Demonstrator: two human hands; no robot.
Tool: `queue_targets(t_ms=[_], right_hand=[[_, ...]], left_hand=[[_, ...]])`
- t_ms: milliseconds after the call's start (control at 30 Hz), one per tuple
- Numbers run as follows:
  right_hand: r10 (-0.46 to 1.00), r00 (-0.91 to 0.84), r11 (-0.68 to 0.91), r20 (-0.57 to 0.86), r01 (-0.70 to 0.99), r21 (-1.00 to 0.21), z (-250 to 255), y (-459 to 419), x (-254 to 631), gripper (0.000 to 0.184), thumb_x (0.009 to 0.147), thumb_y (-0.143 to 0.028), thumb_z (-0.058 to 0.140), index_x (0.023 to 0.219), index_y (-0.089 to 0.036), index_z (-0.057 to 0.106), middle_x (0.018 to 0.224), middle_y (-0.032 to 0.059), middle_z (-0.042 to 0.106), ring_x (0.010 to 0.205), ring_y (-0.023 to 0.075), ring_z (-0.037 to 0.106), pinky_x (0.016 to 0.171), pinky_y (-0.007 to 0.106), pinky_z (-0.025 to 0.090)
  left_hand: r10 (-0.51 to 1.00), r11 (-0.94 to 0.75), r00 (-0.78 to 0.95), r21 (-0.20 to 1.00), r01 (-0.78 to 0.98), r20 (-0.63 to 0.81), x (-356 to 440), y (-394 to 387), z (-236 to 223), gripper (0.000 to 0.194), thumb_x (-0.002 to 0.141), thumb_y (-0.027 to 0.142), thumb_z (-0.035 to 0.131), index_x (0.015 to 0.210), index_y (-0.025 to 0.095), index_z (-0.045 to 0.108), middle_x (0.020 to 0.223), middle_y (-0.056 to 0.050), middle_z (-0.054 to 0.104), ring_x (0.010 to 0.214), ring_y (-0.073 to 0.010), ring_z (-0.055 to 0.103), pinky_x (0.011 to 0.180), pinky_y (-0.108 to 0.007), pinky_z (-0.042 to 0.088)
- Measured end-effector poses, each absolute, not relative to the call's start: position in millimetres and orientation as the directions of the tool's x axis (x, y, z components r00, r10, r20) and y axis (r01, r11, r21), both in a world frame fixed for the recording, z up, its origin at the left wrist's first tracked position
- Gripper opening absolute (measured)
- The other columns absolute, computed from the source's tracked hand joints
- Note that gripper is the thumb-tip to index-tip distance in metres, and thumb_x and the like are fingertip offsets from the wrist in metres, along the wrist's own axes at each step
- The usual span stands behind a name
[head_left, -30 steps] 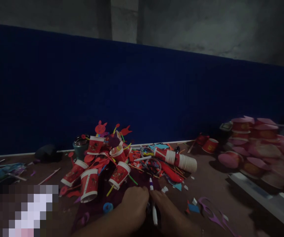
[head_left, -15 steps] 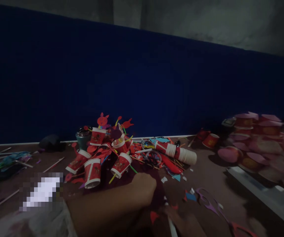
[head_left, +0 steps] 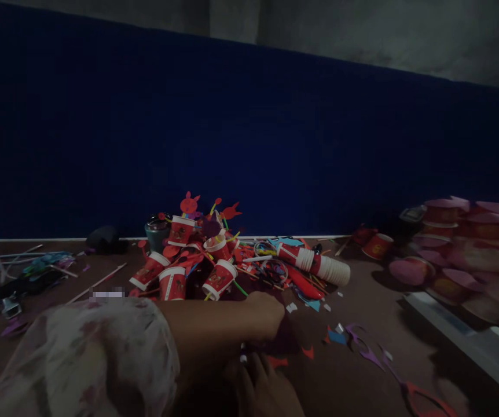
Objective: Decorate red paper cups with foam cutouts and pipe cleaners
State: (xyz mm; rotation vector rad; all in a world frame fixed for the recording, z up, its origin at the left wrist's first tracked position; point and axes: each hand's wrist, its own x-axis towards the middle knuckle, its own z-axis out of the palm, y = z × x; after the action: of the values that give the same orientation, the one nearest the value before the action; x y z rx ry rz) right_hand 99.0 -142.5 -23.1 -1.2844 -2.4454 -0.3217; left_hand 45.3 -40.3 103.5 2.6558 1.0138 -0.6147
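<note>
My left hand [head_left: 267, 315] reaches in from the left, its forearm below the pile of decorated cups and its wrist bent. The fingers point down and away, hidden from view. Lower down, my right hand [head_left: 269, 388] is dim and partly cut by the bottom edge. Its fingers are bent close together by a small whitish piece [head_left: 243, 354], too dark to name. Red paper scraps [head_left: 278, 362] lie beside the right hand. Several red paper cups [head_left: 221, 278] with straws and paper cut-outs are heaped just beyond the left forearm.
A stack of paper cups [head_left: 314, 265] lies on its side behind the hands. Purple-handled scissors [head_left: 364, 347] and a red scissor-like handle [head_left: 427, 399] lie at right, near a clear plastic tray [head_left: 462, 341]. Pink-topped red cups [head_left: 444, 278] are piled far right. A blue partition [head_left: 249, 145] stands behind.
The right hand has moved left, and a pale strip below it is no longer visible. The left forearm and sleeve have shifted slightly right and up, covering the lower cups. The view has shifted slightly.
</note>
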Motion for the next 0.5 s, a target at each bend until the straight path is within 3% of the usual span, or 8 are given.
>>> queue_targets(t_ms=[200, 500], right_hand=[[0.714, -0.481, 0.521, 0.508, 0.85, 0.073, -24, -138, 88, 0.028, 0.067, -0.009, 0.053, 0.094, -0.018, 0.052, 0.075, 0.0076, 0.062, 0.063, 0.0222, 0.054, 0.044, 0.027, 0.036], [0.772, -0.402, 0.428, 0.493, 0.901, 0.065, -35, -135, 82, 0.035, 0.061, -0.009, 0.055, 0.096, -0.016, 0.054, 0.077, 0.0113, 0.066, 0.066, 0.026, 0.057, 0.045, 0.03, 0.041]], left_hand=[[0.579, -0.74, 0.669, 0.044, 0.671, -0.465, 46, -41, 106, 0.045, 0.053, 0.013, 0.074, 0.097, 0.007, 0.065, 0.093, -0.016, 0.069, 0.086, -0.0289, 0.065, 0.072, -0.036, 0.055], [0.582, -0.731, 0.67, 0.064, 0.679, -0.46, 48, -39, 102, 0.046, 0.054, 0.014, 0.073, 0.099, 0.008, 0.065, 0.094, -0.017, 0.07, 0.088, -0.0298, 0.065, 0.073, -0.037, 0.054]])
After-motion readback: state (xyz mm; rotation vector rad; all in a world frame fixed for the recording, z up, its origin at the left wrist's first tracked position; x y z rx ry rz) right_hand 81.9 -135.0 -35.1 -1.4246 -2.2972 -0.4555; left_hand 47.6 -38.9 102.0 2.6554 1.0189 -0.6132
